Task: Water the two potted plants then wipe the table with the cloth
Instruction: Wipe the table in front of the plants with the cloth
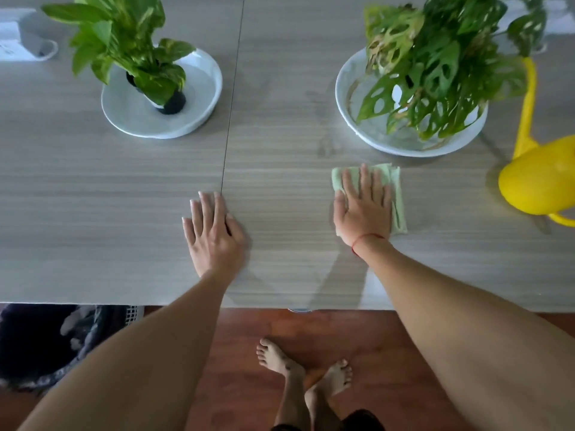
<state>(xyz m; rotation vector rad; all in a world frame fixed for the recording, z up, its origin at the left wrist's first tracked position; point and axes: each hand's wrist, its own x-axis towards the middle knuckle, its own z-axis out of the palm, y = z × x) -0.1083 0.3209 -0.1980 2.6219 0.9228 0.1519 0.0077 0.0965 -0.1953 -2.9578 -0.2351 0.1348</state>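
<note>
My right hand (362, 206) lies flat, fingers spread, pressing a folded pale green cloth (396, 194) onto the grey wood-grain table (124, 197), just in front of the right plant. My left hand (211, 231) rests flat and empty on the table near its centre seam. A broad-leafed plant in a small black pot (172, 102) stands in a white dish (202, 76) at the back left. A holey-leafed plant (435, 66) fills a white dish (345, 88) at the back right. A yellow watering can (538, 181) stands at the right edge.
A white box with a cord (18, 38) sits at the far left back corner. Wet streaks show on the table near the right dish. The table's front edge runs across the lower middle, with red-brown floor, bare feet and a dark bundle (40, 340) below.
</note>
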